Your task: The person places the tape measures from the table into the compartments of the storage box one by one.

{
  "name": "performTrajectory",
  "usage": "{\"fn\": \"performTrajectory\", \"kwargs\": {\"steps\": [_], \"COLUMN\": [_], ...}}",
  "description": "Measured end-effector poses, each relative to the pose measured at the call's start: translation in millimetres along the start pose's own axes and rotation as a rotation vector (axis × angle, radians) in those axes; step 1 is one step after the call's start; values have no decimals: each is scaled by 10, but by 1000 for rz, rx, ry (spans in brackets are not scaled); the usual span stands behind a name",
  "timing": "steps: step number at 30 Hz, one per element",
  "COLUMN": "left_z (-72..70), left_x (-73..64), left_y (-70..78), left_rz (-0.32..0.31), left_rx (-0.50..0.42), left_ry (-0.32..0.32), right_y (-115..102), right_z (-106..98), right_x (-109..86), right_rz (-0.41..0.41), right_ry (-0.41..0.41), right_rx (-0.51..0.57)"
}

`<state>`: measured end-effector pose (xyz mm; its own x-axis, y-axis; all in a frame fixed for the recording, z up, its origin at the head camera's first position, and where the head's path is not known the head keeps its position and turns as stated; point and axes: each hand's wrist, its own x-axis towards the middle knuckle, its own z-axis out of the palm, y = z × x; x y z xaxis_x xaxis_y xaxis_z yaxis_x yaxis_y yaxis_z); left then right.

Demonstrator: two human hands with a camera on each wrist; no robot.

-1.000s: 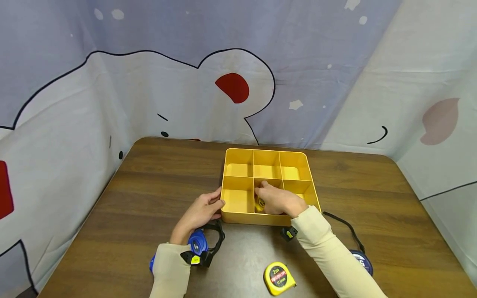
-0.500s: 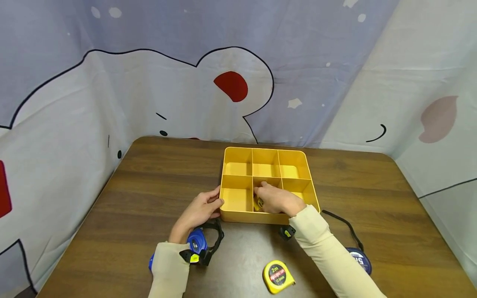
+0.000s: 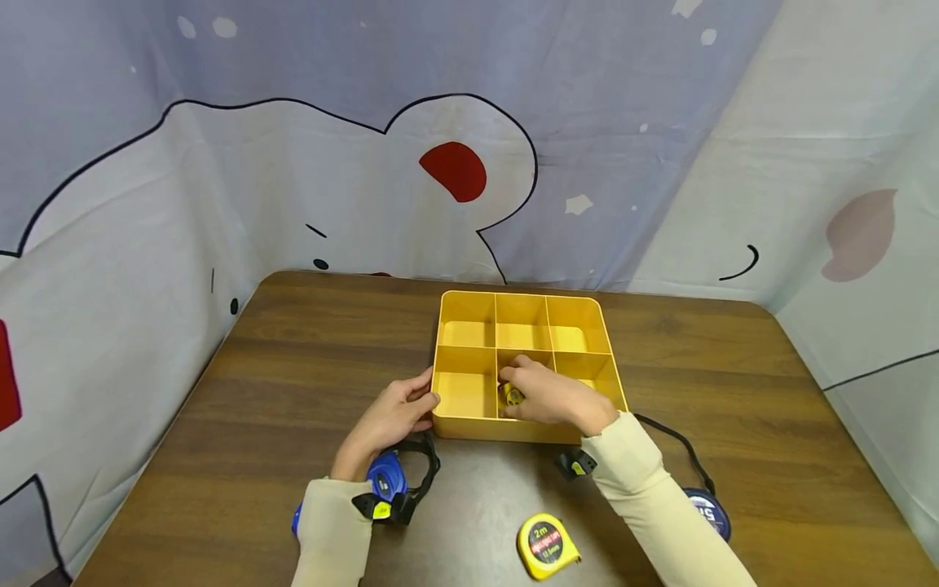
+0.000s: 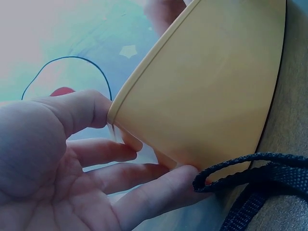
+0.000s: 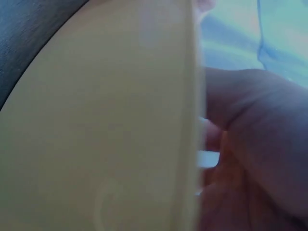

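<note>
My left hand (image 3: 390, 416) holds the front left corner of a yellow compartment box (image 3: 531, 430). In the left wrist view the left thumb meets the rim of the box (image 4: 207, 86), with the fingers against its outer wall. My right hand (image 3: 550, 393) reaches into the front middle compartment, fingers and thumb around a small yellow tape measure (image 3: 514, 395). That tape measure is partly hidden by the hand. The right wrist view shows mostly the outer wall of the box (image 5: 106, 115), with the right hand (image 5: 255, 144) over its rim; the fingertips are hidden.
Nearer on the wooden table (image 3: 323, 342) lies a yellow 2m tape measure (image 3: 546, 546). By my left wrist is a blue tape measure (image 3: 386, 475) with a black strap (image 3: 433, 473). A dark blue round tape measure (image 3: 707, 512) with a black cord lies beside my right sleeve.
The right wrist has shifted slightly right and toward me, and the right thumb now shows more. The small tape measure has turned slightly in the compartment. The left hand stays on the box.
</note>
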<state>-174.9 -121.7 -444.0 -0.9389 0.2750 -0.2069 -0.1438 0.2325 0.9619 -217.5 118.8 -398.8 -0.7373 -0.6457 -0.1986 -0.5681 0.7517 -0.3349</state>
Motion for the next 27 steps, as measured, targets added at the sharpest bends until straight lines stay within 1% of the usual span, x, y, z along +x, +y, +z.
{"fn": "performTrajectory", "kwargs": {"steps": [5,12,14,17,21,24,27], "left_z": [-13,-15,-10,-4,-3,-6,-12], "left_x": [2,-13,-21,-25,-14,-2,-1], "left_y": [8,8,12,12,1,-9,-10], "left_rz": [7,-28,-33,-34,-12,-8,-16], "left_rx": [10,3,5,3,2,3,4], "left_ry": [1,11,14,18,9,0,7], "right_y": [25,186,251,356,486,558,610], "right_z": [-83,-78,-62,-31,16,32,11], "right_x": [-229,-581,-688,-847,-1049,-1191,-1309], "right_rz": [-33,-114,-109,-75,-21,-5,-16], "right_ry": [126,285,316,345,381,444,517], "right_rx": [106,100,93,88,83,87,102]}}
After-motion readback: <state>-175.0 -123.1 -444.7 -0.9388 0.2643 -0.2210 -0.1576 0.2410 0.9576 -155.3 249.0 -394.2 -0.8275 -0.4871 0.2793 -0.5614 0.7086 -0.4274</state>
